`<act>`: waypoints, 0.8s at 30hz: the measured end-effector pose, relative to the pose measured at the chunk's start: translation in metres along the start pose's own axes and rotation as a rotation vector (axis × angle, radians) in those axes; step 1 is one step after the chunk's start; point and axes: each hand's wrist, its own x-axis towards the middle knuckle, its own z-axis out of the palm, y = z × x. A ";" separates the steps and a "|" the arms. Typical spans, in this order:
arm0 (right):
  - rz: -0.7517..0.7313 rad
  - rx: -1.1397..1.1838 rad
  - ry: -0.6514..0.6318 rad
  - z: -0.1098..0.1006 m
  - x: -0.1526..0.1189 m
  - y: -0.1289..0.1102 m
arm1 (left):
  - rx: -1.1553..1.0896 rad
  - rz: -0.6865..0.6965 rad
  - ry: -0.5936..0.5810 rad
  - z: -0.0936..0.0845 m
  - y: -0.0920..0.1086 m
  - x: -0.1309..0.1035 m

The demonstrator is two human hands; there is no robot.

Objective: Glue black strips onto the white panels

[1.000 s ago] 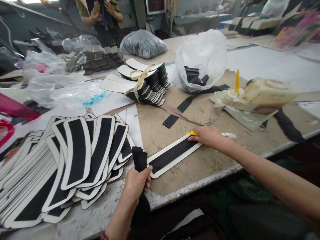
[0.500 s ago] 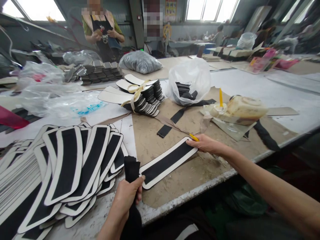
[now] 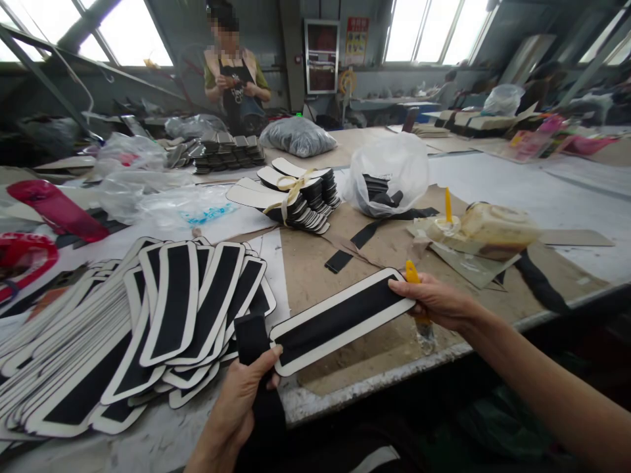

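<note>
A long, slightly curved panel (image 3: 340,318), black in the middle with a white border, is held slanting over the near table edge. My left hand (image 3: 236,401) is closed, its thumb pressing the panel's left end. A black fabric strip (image 3: 251,338) also runs through that hand and hangs below it. My right hand (image 3: 438,302) pinches the panel's right end. Also in my right hand is a brush (image 3: 412,270) with a yellow handle, its bristles pointing down. To the left lies a fanned pile of similar panels (image 3: 170,305).
Tied bundles of white-faced pieces (image 3: 296,197) lie beyond the panel, beside a clear plastic bag (image 3: 414,157) of black strips. A yellowish container (image 3: 503,226) stands at right near an upright yellow stick (image 3: 448,205). Across the table stands a person (image 3: 236,82).
The panel is lifted off the brown sheet and tilted up towards me. The brush in my right hand has swung from lying flat to bristles down. The view has shifted left and up.
</note>
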 end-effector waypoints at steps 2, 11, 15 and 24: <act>-0.005 0.142 0.006 0.007 -0.002 0.008 | -0.121 0.009 0.009 -0.002 -0.002 -0.005; 0.072 0.154 0.017 0.013 0.000 0.019 | -0.263 0.066 -0.104 -0.020 -0.003 -0.016; 0.077 -0.037 0.046 0.020 0.007 0.013 | -0.217 0.122 -0.083 -0.029 0.003 -0.017; 0.098 -0.182 0.010 0.049 0.020 0.005 | -0.197 0.082 0.016 -0.048 0.003 -0.019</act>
